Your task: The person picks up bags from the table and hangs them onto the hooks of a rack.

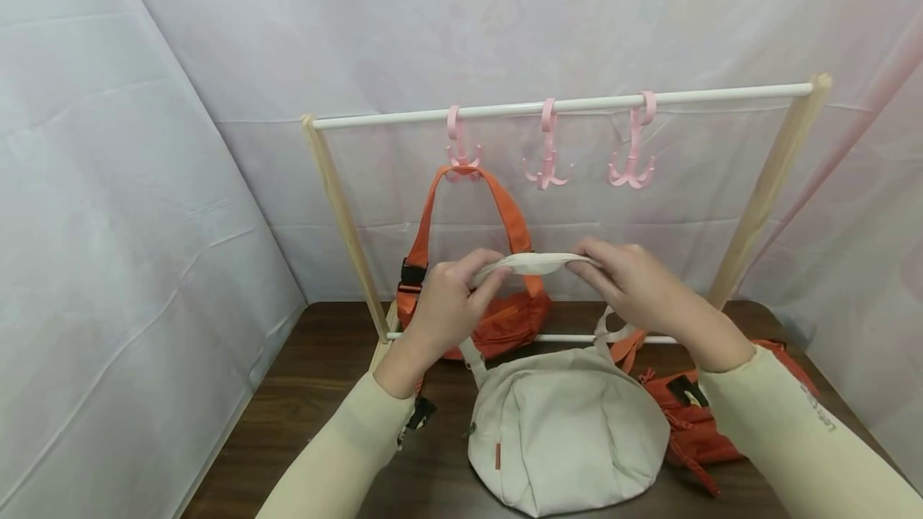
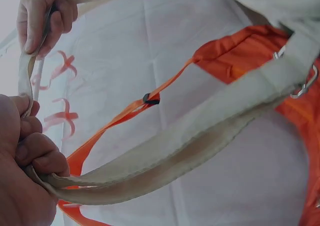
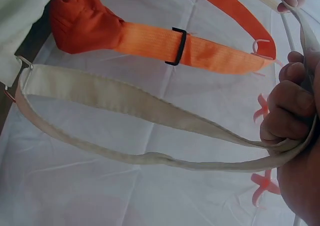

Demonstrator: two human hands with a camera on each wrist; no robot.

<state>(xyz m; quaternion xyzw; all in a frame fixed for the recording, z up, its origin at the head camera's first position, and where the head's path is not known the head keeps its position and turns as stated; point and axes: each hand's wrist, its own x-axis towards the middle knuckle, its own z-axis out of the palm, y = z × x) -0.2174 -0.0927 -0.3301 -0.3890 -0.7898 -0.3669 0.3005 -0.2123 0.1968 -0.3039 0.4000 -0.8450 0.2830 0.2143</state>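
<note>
Both hands grip the cream strap (image 1: pixel 537 263) of a cream shoulder bag (image 1: pixel 577 431), a stretch of strap spanning between them. My left hand (image 1: pixel 450 295) pinches it between thumb and fingers; in the left wrist view the strap (image 2: pixel 165 161) runs from that hand toward a metal ring. With fingers curled round it, my right hand (image 1: pixel 638 279) holds the other end of the stretch. Below the hands the bag's body hangs low over the table. Just behind, an orange bag (image 1: pixel 508 323) hangs by its strap from a pink hook (image 1: pixel 461 142) on the left.
A white rod (image 1: pixel 497 110) on wooden posts carries two more pink hooks, a middle hook (image 1: pixel 548 150) and a right hook (image 1: pixel 633 146). A red-orange bag (image 1: pixel 699 423) lies on the dark wooden table (image 1: pixel 281 415) at right. Pale cloth surrounds the table.
</note>
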